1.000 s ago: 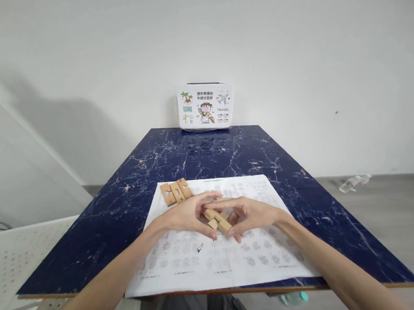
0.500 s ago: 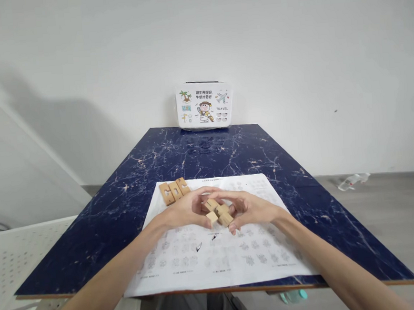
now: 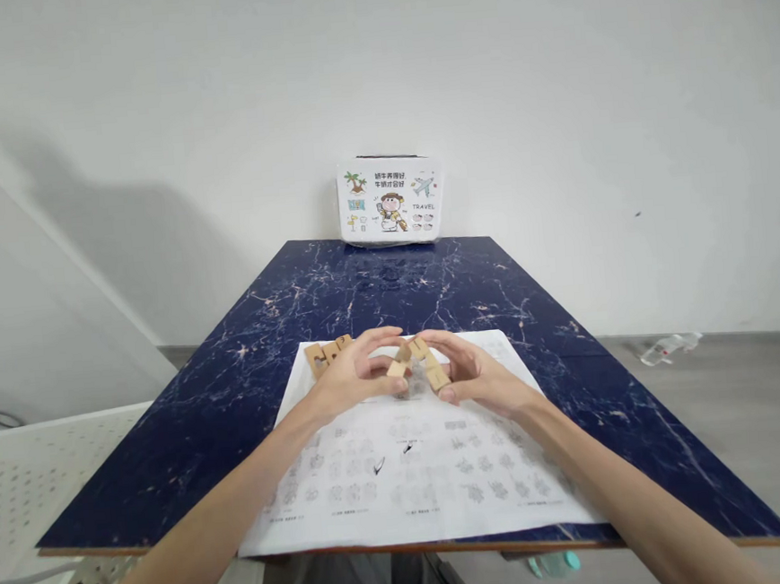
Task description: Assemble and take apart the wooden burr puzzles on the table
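Left fingers [image 3: 385, 386] clamp a tan wooden block [image 3: 397, 371]; at its three o'clock, right fingers [image 3: 453, 393] clamp a tan wooden bar [image 3: 430, 366], angled eleven-to-five.

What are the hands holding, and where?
The left hand has a wooden piece, thumb at its near end; its finger contacts are unclear. The right hand holds another piece by its ends, fingers far, thumb near.

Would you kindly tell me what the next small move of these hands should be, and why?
Perhaps ease the right hand slightly away from the left hand: both hold light wooden pieces, which stand apart at their near ends, yet whether they touch at the far ends is hard to tell.
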Demonstrator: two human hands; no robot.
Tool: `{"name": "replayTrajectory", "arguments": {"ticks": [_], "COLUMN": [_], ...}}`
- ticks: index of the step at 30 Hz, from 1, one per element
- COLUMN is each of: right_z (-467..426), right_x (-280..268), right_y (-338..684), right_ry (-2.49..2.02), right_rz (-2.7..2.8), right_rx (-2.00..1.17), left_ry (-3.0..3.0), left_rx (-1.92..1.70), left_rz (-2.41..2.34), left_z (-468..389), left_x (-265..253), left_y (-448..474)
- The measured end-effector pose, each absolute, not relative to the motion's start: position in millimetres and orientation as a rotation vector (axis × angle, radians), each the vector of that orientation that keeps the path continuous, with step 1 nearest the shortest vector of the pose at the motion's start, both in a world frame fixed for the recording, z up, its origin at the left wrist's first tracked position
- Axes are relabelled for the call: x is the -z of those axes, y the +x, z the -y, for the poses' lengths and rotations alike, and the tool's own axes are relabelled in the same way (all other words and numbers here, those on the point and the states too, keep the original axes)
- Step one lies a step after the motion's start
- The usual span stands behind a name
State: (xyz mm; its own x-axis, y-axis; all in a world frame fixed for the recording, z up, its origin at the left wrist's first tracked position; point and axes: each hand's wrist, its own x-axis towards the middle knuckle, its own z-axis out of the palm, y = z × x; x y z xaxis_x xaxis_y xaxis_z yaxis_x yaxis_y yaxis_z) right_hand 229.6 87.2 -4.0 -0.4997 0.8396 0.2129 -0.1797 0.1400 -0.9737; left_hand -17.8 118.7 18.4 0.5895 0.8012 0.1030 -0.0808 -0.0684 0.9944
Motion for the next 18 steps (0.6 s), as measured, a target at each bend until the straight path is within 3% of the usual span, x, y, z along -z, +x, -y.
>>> {"name": "replayTrajectory", "arguments": {"ticks": [5,12,18], "right_z": [-91,-102,-97], "right_x": [11,41,37], "right_y": [224,222,222], "right_ry": [-0.961,-1.34,-1.154], "right_rz": [1.652,1.814,2.063], "right_rx": [-1.149,-0.438,-0.217], "left_ry": [1.408,1.345,1.444], "left_rx": [-1.072,-1.053,-1.012], "left_rz": [-0.911,-0.916,-0.892], "left_z": [-121,-121,-124], "left_x": [-20,-21,-15], "left_y": [-19,-18,-17]}}
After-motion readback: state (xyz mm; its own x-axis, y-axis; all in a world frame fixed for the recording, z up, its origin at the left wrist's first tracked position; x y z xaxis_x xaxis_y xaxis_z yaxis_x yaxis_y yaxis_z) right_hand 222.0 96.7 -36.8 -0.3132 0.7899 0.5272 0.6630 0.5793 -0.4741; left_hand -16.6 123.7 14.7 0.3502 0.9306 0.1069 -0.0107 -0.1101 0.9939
